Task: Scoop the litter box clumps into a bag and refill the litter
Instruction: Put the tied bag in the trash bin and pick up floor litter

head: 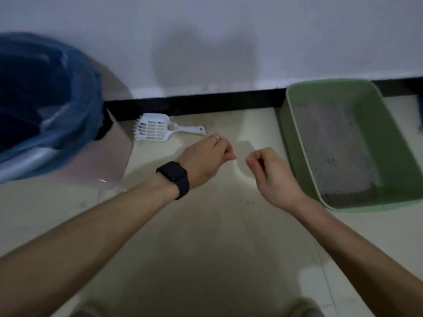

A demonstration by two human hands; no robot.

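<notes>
Lying scoop (155, 130) just beyond left hand (206, 161)

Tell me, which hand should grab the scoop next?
Left. The left hand is just beside the handle of the scoop on the floor. The right hand is farther from it, nearer the litter box.

We count one litter box (394, 138), one scoop (155, 130), one bin (115, 154), one bag (45, 88), one watch (174, 177), one ring (217, 138), and two hands: one left hand (206, 160), one right hand (272, 172).
</notes>
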